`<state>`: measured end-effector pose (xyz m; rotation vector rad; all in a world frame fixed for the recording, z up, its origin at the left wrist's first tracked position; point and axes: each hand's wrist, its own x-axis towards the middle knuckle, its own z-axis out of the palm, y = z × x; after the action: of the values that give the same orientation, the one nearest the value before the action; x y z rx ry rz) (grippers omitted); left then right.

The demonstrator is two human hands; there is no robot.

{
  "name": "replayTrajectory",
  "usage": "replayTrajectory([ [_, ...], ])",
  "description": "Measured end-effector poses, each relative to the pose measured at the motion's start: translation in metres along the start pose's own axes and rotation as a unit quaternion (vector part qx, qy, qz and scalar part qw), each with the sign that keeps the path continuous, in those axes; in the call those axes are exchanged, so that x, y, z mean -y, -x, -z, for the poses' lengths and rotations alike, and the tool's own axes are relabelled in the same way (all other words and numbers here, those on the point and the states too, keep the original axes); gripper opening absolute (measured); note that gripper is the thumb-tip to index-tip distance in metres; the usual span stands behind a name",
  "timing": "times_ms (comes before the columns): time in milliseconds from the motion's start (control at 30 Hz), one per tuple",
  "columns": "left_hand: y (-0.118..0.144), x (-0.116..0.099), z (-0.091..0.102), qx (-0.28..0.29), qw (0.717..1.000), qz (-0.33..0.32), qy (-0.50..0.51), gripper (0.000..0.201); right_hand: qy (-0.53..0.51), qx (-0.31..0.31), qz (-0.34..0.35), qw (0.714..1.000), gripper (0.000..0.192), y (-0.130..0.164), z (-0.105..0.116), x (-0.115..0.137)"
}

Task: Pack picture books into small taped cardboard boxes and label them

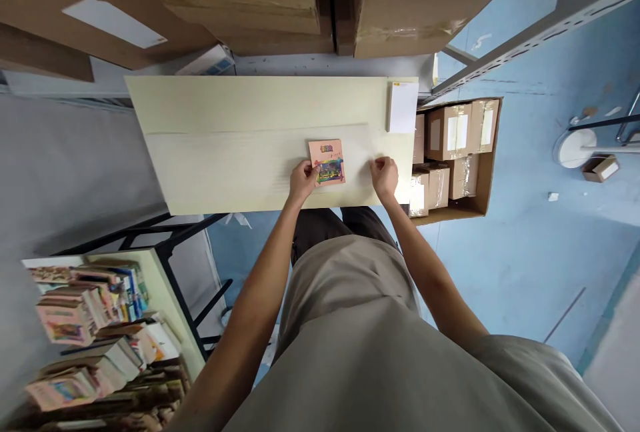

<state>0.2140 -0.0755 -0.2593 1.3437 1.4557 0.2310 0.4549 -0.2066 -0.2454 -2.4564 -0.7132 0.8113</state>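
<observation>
Left hand pinches the lower-left corner of a small pink booklet lying flat on the pale tabletop, thumb on its colourful cover picture. The booklet extends up and to the right of those fingers, long axis running away from the person. Right hand rests well to the right of the booklet, fingers curled shut, perhaps nipping a clear sleeve — cannot tell. A white pad sits farther up beyond the right hand.
</observation>
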Motion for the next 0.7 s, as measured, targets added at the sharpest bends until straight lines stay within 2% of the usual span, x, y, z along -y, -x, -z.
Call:
replayTrajectory([
  [133,0.001,0.0,-0.004,-0.034,0.999,0.004,-0.009,0.009,-0.116,0.003,0.019,0.993,0.017,0.002,-0.001,-0.002],
  [233,0.002,-0.002,-0.007,-0.054,0.998,0.008,-0.01,0.009,-0.217,0.009,-0.056,0.974,0.026,0.007,0.002,-0.002],
  [300,0.003,-0.003,-0.008,-0.063,0.998,0.005,-0.011,0.009,-0.247,0.027,-0.084,0.965,0.036,0.01,0.006,0.001],
  [433,0.006,-0.006,-0.009,-0.071,0.997,0.004,-0.01,0.01,-0.227,0.046,0.009,0.973,0.048,0.02,0.011,0.021],
  [500,0.008,-0.008,-0.008,-0.072,0.997,0.011,-0.007,0.011,-0.198,0.065,0.05,0.977,0.046,0.025,0.009,0.04],
  [600,0.01,-0.01,-0.002,-0.062,0.998,0.012,-0.005,0.013,-0.139,0.128,0.081,0.979,0.034,0.032,-0.005,0.073],
  [700,0.011,-0.013,0.006,-0.05,0.998,-0.007,-0.023,0.023,-0.072,0.18,0.098,0.976,0.028,0.036,-0.029,0.102],
])
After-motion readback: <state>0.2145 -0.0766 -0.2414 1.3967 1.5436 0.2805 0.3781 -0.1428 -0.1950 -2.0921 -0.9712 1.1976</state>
